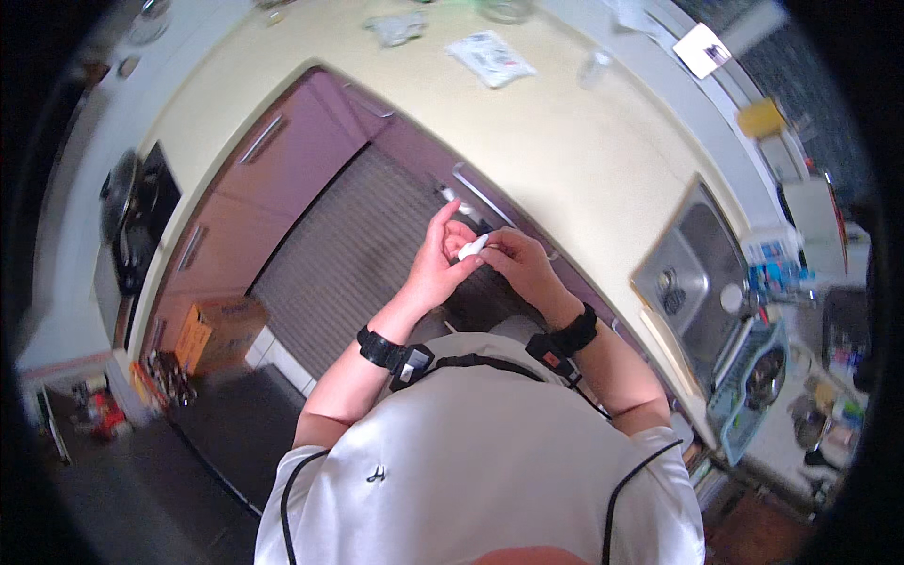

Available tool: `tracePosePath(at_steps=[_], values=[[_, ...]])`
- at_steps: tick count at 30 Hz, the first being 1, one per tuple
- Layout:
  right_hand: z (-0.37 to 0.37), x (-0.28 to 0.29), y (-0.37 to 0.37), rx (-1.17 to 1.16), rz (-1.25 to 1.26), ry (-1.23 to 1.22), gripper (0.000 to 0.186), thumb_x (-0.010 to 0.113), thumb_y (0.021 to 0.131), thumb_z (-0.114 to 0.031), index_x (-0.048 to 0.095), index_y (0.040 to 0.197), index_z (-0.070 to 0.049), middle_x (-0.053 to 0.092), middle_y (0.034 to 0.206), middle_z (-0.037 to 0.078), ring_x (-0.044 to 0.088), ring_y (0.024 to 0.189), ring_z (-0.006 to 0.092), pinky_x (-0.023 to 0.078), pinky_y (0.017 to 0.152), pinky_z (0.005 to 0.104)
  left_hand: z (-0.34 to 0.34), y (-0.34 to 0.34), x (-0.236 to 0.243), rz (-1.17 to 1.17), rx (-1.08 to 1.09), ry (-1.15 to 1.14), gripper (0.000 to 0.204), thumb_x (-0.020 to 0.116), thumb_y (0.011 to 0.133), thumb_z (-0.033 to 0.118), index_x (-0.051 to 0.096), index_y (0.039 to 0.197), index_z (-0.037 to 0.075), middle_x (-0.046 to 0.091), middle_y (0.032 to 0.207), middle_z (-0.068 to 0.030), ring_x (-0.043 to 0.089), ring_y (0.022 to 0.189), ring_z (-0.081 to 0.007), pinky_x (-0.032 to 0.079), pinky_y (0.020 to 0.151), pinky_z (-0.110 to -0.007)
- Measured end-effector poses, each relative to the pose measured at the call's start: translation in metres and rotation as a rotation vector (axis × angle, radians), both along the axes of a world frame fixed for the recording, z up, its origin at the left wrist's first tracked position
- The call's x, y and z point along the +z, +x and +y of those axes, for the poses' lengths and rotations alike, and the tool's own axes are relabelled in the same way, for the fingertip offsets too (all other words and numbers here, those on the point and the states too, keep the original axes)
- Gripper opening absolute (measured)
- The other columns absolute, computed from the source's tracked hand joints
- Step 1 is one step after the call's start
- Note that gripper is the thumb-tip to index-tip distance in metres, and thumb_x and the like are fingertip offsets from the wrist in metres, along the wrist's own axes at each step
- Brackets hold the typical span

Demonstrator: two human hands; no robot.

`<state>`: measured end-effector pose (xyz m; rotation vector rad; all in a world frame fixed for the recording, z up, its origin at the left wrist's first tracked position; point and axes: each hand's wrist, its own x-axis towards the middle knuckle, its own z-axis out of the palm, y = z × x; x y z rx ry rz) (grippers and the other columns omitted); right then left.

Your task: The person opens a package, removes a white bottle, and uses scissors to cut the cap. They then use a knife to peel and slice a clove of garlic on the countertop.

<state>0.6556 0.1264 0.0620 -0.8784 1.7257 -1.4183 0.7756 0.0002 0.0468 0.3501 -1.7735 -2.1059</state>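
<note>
In front of my body, both hands meet at a small white object (pixel 474 248) with a pointed end. Its kind is too small to make out. My left hand (pixel 439 254) cradles it between the thumb and the curled fingers, while the index finger sticks out. From the other side, the thumb and fingertips of my right hand (pixel 523 266) pinch it. The hands are in front of the counter's drawer fronts, above a grey ribbed mat (pixel 339 226). Black bands with small boxes circle both wrists.
A cream counter (pixel 574 151) curves ahead, with a white packet (pixel 491 58) and a crumpled clear bag (pixel 395 29) on it. On the right are a steel sink (pixel 692 254) and a blue dish rack (pixel 753 391). At left stand a pan (pixel 121 193) and a cardboard box (pixel 217 334).
</note>
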Motion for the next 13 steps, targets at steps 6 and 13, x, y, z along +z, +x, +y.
tracePosePath(at_steps=[6, 13], values=[[-0.102, -0.018, 0.011, 0.14, -0.142, 0.005, 0.013, 0.063, 0.087, -0.012, 0.063, 0.092, 0.0, 0.062, 0.08, 0.003, 0.054, 0.074, 0.0079, 0.043, 0.066, 0.0231, -0.074, 0.023, -0.017, -0.125, 0.171, 0.033, 0.1, 0.073, 0.077, -0.001, 0.006, 0.151, 0.01, 0.047, 0.117, -0.0106, 0.058, 0.095, -0.0145, 0.049, 0.084, -0.028], [-0.281, -0.03, -0.079, 0.115, 0.622, 0.075, 0.019, 0.062, 0.086, -0.02, 0.067, 0.093, -0.003, 0.069, 0.089, 0.013, 0.066, 0.083, 0.0256, 0.051, 0.075, 0.0343, -0.198, 0.072, -0.041, -0.353, 0.362, -0.327, 0.083, 0.068, 0.084, 0.011, 0.016, 0.149, 0.011, 0.033, 0.14, -0.0133, 0.048, 0.12, -0.0252, 0.043, 0.097, -0.038]])
